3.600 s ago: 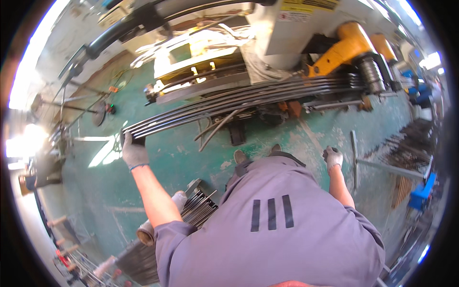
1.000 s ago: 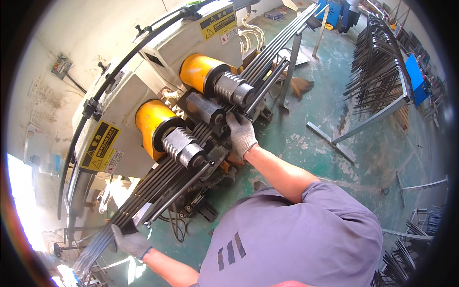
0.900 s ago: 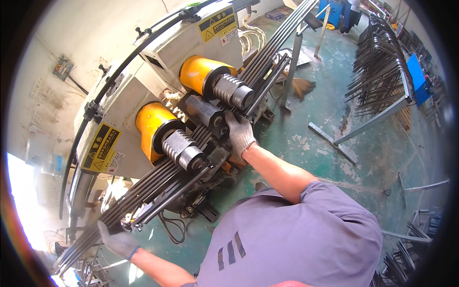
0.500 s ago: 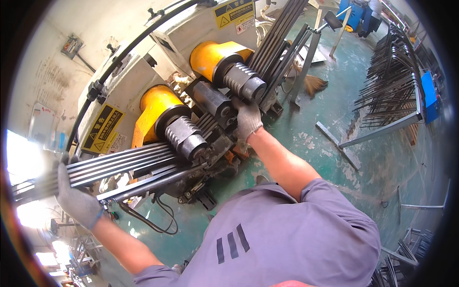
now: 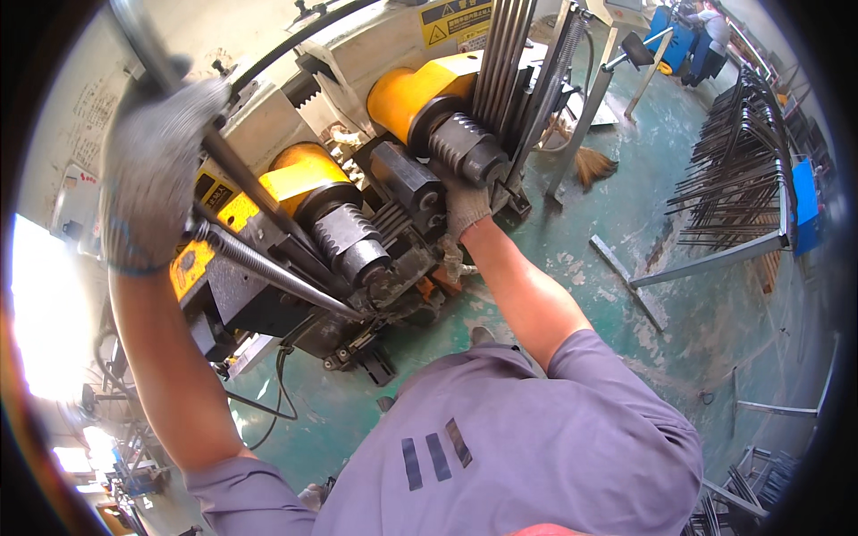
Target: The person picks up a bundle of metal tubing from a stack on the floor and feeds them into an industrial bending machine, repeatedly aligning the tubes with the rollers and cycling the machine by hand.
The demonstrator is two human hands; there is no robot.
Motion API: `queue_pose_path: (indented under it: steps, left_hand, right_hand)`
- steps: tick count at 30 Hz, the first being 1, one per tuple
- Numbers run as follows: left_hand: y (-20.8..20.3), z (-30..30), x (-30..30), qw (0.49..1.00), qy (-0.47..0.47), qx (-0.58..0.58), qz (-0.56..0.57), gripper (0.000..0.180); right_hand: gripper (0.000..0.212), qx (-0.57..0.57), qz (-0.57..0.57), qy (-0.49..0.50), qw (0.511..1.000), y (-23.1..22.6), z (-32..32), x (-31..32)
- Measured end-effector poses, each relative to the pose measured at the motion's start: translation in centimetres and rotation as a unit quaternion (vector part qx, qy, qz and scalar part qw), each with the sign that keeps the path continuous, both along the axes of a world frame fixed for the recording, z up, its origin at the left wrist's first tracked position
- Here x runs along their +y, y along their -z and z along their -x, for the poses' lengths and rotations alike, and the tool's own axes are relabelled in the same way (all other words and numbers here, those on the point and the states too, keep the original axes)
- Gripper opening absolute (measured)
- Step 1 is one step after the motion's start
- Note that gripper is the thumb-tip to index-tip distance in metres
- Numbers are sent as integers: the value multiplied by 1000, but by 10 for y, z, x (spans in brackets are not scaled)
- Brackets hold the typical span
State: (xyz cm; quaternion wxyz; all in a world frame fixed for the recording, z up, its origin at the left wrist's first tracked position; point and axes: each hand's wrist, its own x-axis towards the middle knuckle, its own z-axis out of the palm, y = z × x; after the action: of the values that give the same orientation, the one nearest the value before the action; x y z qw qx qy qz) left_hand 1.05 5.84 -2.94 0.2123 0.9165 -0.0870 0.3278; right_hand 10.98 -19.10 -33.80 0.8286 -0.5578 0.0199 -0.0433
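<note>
My left hand [image 5: 161, 170], in a grey work glove and blurred, is wrapped around a bundle of dark metal rods [image 5: 259, 192] raised steeply at the left. The rods run down to the ridged steel roller [image 5: 344, 237] in front of the left yellow bending head [image 5: 304, 177]. My right hand [image 5: 466, 207], gloved too, reaches in beside the black centre block [image 5: 407, 183], just below the right ridged roller [image 5: 465, 147]. Its fingers are hidden there. More upright rods [image 5: 502, 67] stand behind that roller, next to the right yellow head [image 5: 402, 98].
A coil spring [image 5: 259, 263] on an arm slants below the left rods. Black cables [image 5: 284, 393] hang under the machine. To the right, a rack holds many bent rods [image 5: 728, 179], and a metal frame [image 5: 706, 259] lies on the green floor. Another person [image 5: 710, 36] is far back.
My left hand has swung up with the left rods, from nearly level to steep. The left yellow head's arm and spring have turned too. The right rods stand steeper; my right hand has barely moved.
</note>
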Motion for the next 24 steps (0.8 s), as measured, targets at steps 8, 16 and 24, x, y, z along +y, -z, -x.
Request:
queue_pose_path:
  steps: [8, 16, 24]
  left_hand:
    - [-10, -4, -36, 983, 11, 69, 168, 53]
    - [-6, -9, -32, 982, 33, 46, 183, 39]
    - [-11, -7, -31, 982, 35, 78, 168, 50]
  right_hand:
    - [46, -63, 72, 21, 995, 36, -16, -1]
    - [45, 2, 1, 9, 1000, 30, -17, 1]
    - [49, 19, -27, -9, 999, 25, -13, 3]
